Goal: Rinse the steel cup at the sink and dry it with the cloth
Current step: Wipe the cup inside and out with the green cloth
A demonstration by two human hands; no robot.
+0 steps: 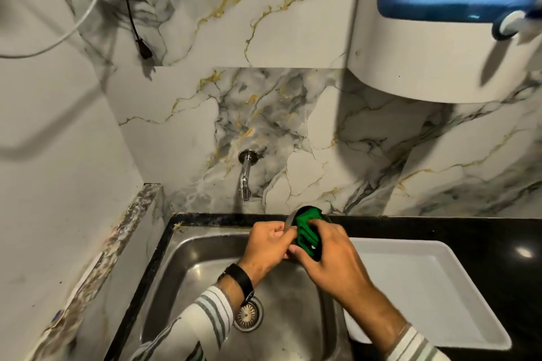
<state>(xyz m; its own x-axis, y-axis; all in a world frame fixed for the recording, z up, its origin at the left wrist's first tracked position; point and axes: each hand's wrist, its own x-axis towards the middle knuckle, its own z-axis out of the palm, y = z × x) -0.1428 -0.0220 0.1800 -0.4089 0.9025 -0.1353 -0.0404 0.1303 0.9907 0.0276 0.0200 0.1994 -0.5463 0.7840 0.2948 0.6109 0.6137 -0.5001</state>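
Left hand [268, 246] grip closed on the steel cup [289, 224], mouth toward two o'clock, where the right hand [328, 252] clutches the green cloth [306, 231] inside.

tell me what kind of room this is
Most likely a small home kitchen or pantry corner: a stainless steel sink set in a black stone counter, a chrome wall tap on marble-patterned tiles, and a white wall-mounted water purifier with a blue tank.
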